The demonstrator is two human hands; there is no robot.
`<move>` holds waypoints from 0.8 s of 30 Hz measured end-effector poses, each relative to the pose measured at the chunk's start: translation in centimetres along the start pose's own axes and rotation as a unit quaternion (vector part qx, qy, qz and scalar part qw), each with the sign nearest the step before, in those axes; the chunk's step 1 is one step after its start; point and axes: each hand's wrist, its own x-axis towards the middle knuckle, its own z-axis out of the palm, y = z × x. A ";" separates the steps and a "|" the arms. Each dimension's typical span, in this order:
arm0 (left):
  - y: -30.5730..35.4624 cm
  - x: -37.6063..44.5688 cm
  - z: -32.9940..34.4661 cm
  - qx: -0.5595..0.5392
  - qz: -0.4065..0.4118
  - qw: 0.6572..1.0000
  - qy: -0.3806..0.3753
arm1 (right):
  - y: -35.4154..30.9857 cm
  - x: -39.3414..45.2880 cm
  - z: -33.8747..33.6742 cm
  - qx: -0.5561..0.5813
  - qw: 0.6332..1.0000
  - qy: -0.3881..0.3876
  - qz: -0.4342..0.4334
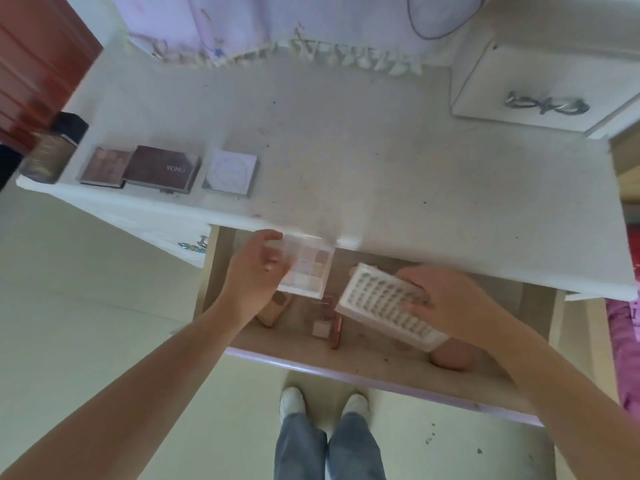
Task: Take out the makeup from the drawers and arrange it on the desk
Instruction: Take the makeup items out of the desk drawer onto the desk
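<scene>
Here, above the open drawer [388, 370], left hand [256, 268] grips a clear palette [308, 268]; right hand [450, 303] grips the lash tray [377, 303], right of the palette.

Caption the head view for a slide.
Over the open drawer, left hand lifts a clear pastel eyeshadow palette; right hand holds a white false-lash tray.

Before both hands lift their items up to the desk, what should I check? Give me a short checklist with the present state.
1. Left hand grips the clear palette: ok.
2. Right hand grips the white lash tray: ok.
3. Palette free of the desk edge: not ok, its far end overlaps the edge.
4. Bare desk space right of the lilac compact: ok.
5. Drawer emptied: not ok, small items remain.
</scene>
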 end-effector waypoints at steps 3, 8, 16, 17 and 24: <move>2.6 3.3 -1.3 -0.051 -0.004 0.996 0.075 | -1.6 1.5 -6.1 0.058 0.995 0.077 -0.023; 3.9 8.5 -1.3 -0.048 -0.035 0.995 0.086 | -1.4 6.8 -10.4 0.109 0.988 0.102 -0.028; 3.9 10.4 0.1 0.103 -0.034 0.991 0.073 | -0.1 12.8 -9.3 0.053 0.997 0.007 0.050; 3.9 10.2 0.2 0.136 -0.016 0.988 0.067 | 0.0 13.1 -8.8 0.033 0.998 0.012 0.052; 2.1 9.1 0.4 0.343 0.222 0.911 -0.063 | 0.3 11.1 -4.5 -0.064 0.994 0.091 0.010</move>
